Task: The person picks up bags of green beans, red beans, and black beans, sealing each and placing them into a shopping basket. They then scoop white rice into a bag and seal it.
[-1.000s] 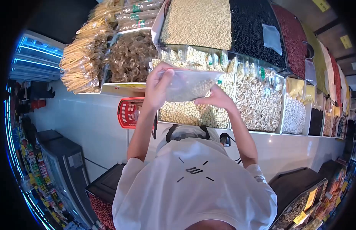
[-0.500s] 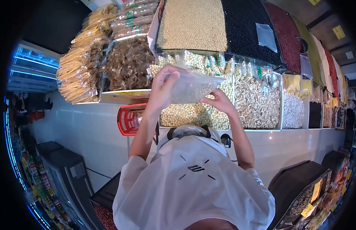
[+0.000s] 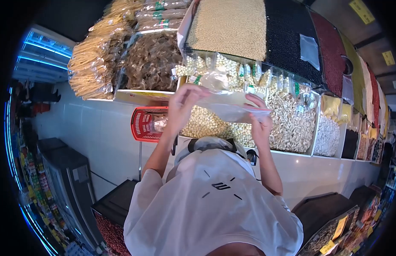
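Note:
A clear plastic zip bag with a reddish strip along its edge stretches between my two hands above a bin of pale round seeds. My left hand pinches the bag's left end between thumb and fingers. At the right end, near the reddish strip, my right hand is closed on the bag, thumb below and fingers above. The bag looks flat, and the seeds show through it. Small filled packets lie along the back of the seed bin.
A red basket holding a clear package stands left of my body. Bins of dried white slices, brown dried pieces, black beans and pale beans surround the seed bin. Dark cabinets stand behind me on both sides.
My right hand has risen and closed on the bag's right end. The reddish strip, earlier at the top by my left hand, is now at the right. The view has shifted slightly.

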The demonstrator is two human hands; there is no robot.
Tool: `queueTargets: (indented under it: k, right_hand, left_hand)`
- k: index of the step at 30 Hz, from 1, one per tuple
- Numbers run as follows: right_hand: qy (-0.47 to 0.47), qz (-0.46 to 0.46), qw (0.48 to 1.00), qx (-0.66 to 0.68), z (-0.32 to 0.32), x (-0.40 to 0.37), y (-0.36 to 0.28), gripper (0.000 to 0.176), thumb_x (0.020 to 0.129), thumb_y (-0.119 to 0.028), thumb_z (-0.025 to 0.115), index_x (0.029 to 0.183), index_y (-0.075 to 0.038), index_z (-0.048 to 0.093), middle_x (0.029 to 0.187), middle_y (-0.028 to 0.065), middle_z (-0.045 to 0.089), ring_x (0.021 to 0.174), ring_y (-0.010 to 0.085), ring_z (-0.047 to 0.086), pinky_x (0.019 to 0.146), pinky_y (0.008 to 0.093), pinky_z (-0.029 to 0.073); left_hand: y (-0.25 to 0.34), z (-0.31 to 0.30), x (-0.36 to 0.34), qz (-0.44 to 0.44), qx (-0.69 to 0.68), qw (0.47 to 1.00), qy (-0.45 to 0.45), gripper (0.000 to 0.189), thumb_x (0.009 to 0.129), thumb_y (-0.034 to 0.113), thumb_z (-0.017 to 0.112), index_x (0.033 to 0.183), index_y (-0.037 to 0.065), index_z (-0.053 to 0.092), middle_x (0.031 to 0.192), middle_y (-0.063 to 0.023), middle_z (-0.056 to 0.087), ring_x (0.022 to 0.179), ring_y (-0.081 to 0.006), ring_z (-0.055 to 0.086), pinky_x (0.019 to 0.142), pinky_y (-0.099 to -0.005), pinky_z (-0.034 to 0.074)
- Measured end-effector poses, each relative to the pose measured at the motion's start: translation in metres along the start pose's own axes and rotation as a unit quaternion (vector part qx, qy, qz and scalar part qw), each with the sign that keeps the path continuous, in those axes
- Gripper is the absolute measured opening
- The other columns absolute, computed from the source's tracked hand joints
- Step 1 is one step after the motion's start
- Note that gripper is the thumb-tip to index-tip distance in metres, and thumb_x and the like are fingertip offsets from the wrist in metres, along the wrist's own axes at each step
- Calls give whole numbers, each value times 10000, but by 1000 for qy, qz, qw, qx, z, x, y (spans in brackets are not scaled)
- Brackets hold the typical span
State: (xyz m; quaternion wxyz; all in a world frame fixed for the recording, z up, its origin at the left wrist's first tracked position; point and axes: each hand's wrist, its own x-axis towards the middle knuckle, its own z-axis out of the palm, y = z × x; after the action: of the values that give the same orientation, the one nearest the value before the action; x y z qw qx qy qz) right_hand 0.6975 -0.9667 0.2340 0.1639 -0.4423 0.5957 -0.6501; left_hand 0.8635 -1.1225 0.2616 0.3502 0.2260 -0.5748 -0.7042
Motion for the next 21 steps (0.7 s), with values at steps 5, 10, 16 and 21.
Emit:
queueTargets:
  k: [5, 10, 16, 21]
  right_hand:
    - [180, 178, 967, -10, -53, -38, 35, 224, 891, -208, 542, 942, -8, 628, 890, 23, 622, 791, 97, 531, 745, 266, 407]
    - [221, 160, 961, 49, -49, -34, 32, 298, 912, -246, 506, 1011, 21, 596, 964, 47, 591, 886, 107, 506, 789, 276, 385]
    - [190, 217, 956, -49, -38, -38, 13, 414, 922, -341, 467, 1106, 21, 545, 1071, 86, 562, 973, 167, 502, 857, 297, 373]
    - [207, 221, 952, 43, -28, -43, 2, 358, 903, -266, 517, 1128, 12, 534, 1131, 92, 554, 1033, 175, 510, 933, 334, 365]
  left_hand:
    - [-5, -123, -32, 19, 129, 976, 177, 143, 808, -65, 561, 937, -7, 544, 924, -90, 625, 871, -135, 608, 774, -248, 481]
    - [-43, -232, -99, -34, 237, 914, 326, 144, 776, -89, 570, 898, -15, 547, 876, -76, 612, 827, -134, 598, 762, -240, 474]
    - [-139, -320, -148, -102, 383, 828, 396, 110, 731, -22, 608, 837, -8, 579, 770, -75, 619, 723, -145, 602, 664, -266, 466]
    - [-209, -365, -162, -158, 485, 769, 384, 147, 676, -29, 592, 820, -3, 593, 754, -147, 617, 707, -250, 621, 655, -328, 475]
